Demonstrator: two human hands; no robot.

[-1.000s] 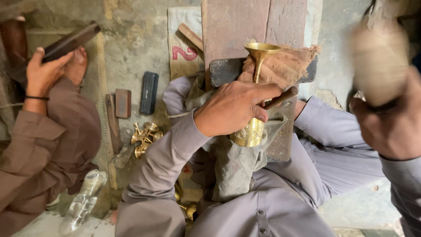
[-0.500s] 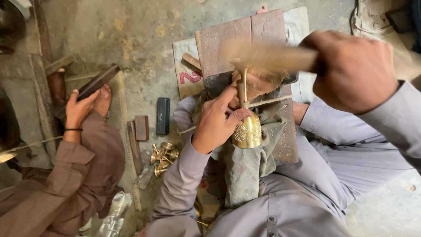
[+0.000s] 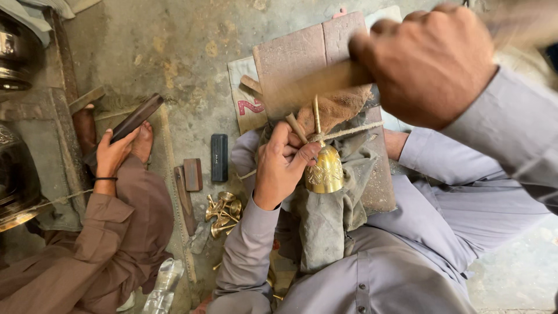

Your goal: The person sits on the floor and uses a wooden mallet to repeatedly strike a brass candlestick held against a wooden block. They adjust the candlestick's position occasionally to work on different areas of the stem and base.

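Left hand: the left hand (image 3: 283,166) grips a thin chisel (image 3: 296,128) between thumb and fingers, its tip set against a brass goblet (image 3: 325,168).
Right hand: the right hand (image 3: 430,61) is clenched around a blurred wooden mallet (image 3: 314,87), raised above the left hand.
Goblet: lies just right of the left hand, wedged in grey cloth (image 3: 325,224) against a wooden block (image 3: 308,49).
Progress: engraved pattern already shows on the goblet bowl; carving looks part-finished, though how much is left cannot be told.
Nearby: brass pieces (image 3: 222,212) on the floor left of the left hand.
Co-worker: another person's hand (image 3: 113,154) holds a dark bar (image 3: 131,123), well apart.
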